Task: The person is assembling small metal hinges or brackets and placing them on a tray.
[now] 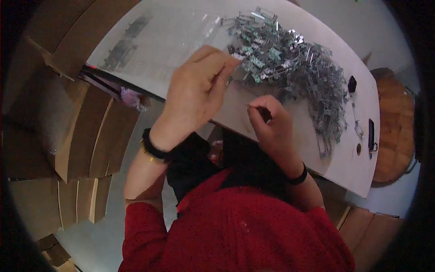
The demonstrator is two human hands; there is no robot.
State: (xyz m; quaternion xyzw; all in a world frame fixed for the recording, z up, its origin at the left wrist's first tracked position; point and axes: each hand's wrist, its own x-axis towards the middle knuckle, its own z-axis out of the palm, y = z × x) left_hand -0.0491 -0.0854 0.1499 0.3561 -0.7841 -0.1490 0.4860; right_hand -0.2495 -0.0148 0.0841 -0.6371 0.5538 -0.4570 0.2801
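A large heap of small, thin, silvery-grey metal pieces [290, 63] is spread over the pale table [344, 167]. My left hand [195, 93] hovers at the near left edge of the heap, thumb and fingers pressed together. Its fingertips point right, and whatever lies between them is too small or hidden to make out. Lower and to the right, my right hand [274, 127] is above the table's near edge. Thumb and forefinger curl into a ring and meet at the tips; anything pinched there cannot be made out.
Clear plastic [181, 34] covers the table's left part, near dark rows of small pieces [120, 54]. A black object [352, 84], a black-cased item with a clip [371, 136] and a small disc [359, 149] lie right. Cardboard boxes [86, 131] stand left; a round wooden stool [394, 127] is right.
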